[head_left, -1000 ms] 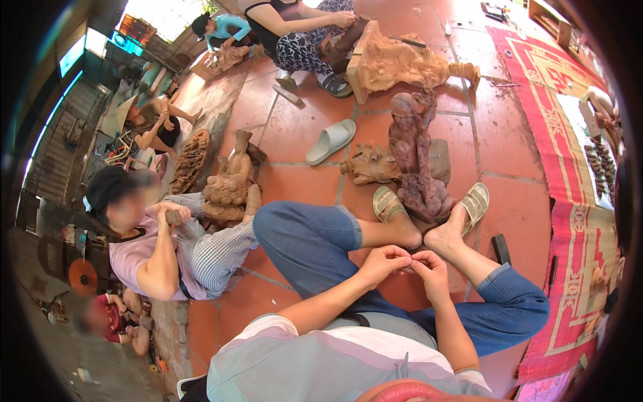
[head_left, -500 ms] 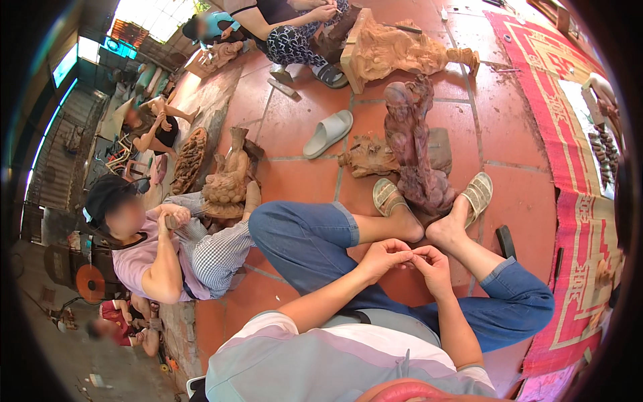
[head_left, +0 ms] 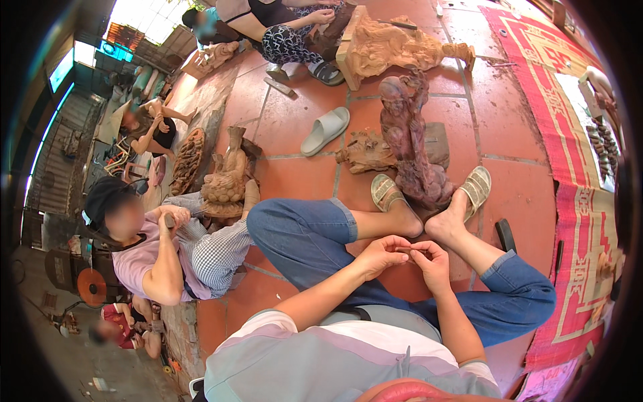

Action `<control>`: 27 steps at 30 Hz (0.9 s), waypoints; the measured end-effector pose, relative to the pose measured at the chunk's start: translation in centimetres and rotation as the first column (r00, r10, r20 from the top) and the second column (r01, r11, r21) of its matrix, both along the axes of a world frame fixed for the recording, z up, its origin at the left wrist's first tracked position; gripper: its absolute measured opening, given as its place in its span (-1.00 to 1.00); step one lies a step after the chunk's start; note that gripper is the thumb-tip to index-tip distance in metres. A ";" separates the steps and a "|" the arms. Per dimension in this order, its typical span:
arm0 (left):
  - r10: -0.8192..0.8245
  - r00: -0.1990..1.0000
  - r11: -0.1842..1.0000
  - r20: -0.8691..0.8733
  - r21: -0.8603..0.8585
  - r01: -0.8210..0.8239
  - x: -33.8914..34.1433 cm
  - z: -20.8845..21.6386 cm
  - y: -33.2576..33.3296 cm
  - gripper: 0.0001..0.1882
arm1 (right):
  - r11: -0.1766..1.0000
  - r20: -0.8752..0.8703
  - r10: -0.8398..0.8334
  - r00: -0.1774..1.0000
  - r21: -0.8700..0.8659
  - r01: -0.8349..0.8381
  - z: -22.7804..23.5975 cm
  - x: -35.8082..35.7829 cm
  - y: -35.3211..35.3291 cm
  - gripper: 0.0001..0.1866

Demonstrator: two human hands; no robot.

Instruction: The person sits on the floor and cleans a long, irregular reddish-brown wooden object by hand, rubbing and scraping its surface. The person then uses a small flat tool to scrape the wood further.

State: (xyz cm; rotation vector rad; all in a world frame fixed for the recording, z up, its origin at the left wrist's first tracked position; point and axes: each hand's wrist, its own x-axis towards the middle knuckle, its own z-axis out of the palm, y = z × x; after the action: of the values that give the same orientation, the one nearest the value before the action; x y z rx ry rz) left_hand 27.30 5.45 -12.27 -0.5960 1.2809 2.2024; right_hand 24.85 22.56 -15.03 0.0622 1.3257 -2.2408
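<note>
The left hand [head_left: 380, 256] and the right hand [head_left: 432, 262] meet in front of the person's crossed legs, above the tiled floor [head_left: 522, 194]. Their fingers are narrow and pinch together a very small object [head_left: 404, 250]; what it is cannot be told. Just beyond the feet stands a dark carved wooden statue [head_left: 410, 144], between two beige sandals [head_left: 477, 189]. A co-worker in a pink shirt [head_left: 137, 258] sits to the left.
</note>
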 end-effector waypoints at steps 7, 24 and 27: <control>0.002 0.998 0.989 -0.068 -0.151 -0.013 -0.2 0.2 0.2 -0.79 | 0.990 -0.151 0.007 0.989 0.141 0.015 0.5 0.0 -0.2 -0.89; 0.051 0.998 0.989 -0.036 -0.134 -0.055 0.5 -0.2 0.4 -0.79 | 0.943 -0.375 0.129 0.918 0.332 0.003 0.4 -0.2 0.1 -0.90; 0.054 0.998 0.983 -0.045 -0.172 -0.061 0.1 0.5 0.5 -0.81 | 0.982 -0.238 0.054 0.970 0.187 -0.009 0.2 0.1 0.0 -0.86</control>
State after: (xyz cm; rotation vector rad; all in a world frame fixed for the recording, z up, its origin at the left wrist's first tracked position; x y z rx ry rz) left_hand 27.35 5.96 -11.78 -0.6659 1.5043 2.1736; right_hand 24.93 22.56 -14.86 -0.1706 1.6494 -2.1451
